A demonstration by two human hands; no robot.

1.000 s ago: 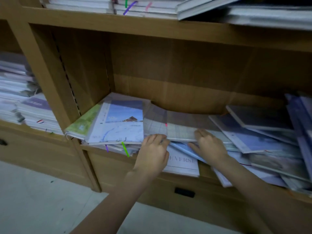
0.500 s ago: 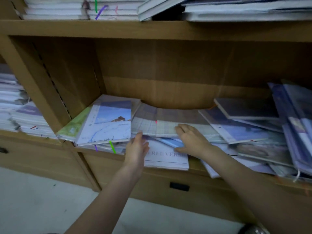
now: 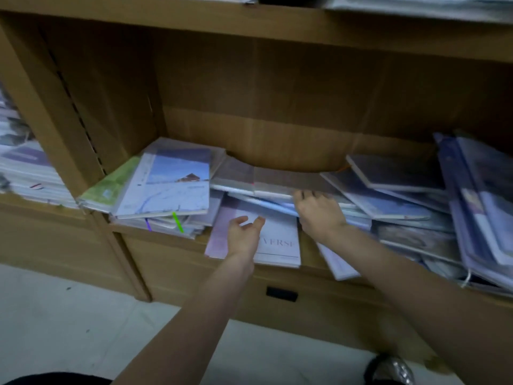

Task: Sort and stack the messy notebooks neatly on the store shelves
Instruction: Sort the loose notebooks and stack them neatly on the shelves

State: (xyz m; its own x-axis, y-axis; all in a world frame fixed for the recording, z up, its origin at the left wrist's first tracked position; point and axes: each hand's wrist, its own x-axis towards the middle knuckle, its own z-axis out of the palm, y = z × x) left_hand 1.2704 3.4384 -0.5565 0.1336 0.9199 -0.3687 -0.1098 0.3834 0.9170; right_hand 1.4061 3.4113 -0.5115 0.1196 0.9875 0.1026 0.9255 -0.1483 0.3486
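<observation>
Two hands over one wooden shelf bay (image 3: pixel 291 140) strewn with a loose heap of thin notebooks, too overlapped to count. Left hand (image 3: pixel 245 236) open, fingers relaxed just above a lilac-and-white notebook (image 3: pixel 280 245) jutting over the shelf edge; right hand (image 3: pixel 319 215) gripping the front edge of a grey grid-covered notebook (image 3: pixel 277 179), lifted off the pile. Leftward, a blue sky-cover notebook (image 3: pixel 172 187) atop a small stack with a green notebook (image 3: pixel 111 184) alongside.
</observation>
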